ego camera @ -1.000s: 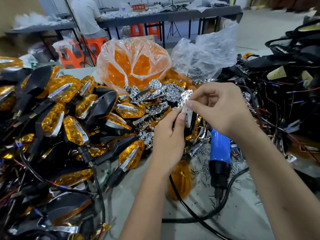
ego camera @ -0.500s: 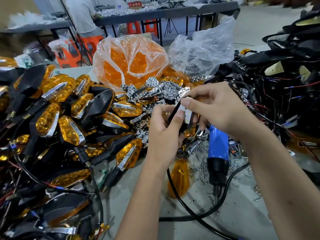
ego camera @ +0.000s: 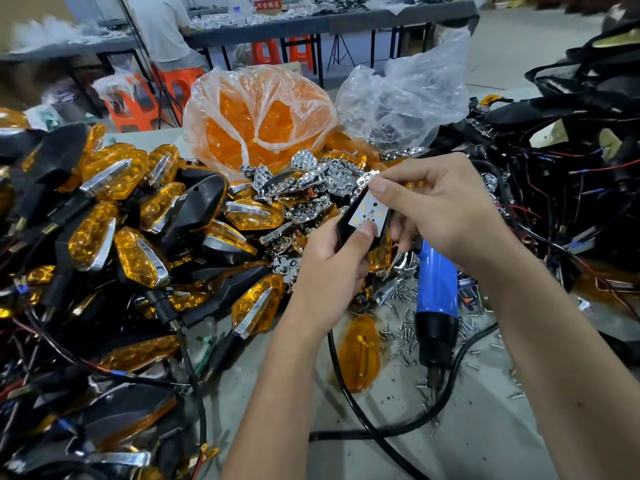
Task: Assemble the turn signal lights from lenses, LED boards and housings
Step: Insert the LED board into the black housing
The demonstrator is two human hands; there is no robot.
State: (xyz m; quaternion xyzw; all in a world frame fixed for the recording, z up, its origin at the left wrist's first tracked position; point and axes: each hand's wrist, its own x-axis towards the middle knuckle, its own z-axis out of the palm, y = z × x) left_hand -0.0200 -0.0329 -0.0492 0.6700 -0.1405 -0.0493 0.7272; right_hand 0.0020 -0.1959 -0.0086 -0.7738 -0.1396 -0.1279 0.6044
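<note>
My left hand [ego camera: 329,271] grips a black housing [ego camera: 343,225] from below, its thumb pressing on the lower end of a white LED board [ego camera: 369,211] that lies in the housing. My right hand [ego camera: 440,216] comes from the right, its fingertips pinching the board's upper end and the housing's side. The board's small yellow LEDs face me. A loose amber lens [ego camera: 358,355] lies on the table below my hands.
Finished amber-and-black turn signals [ego camera: 138,244] are heaped at the left. A bag of amber lenses [ego camera: 256,123], chrome reflectors [ego camera: 311,188], a blue electric screwdriver [ego camera: 436,306] among loose screws [ego camera: 398,341] and wired housings [ego camera: 554,174] surround me. A person stands at a far table.
The housing has tilted so that the LED board's face now shows. My left thumb has slid onto its lower end while my right fingers stay at the top.
</note>
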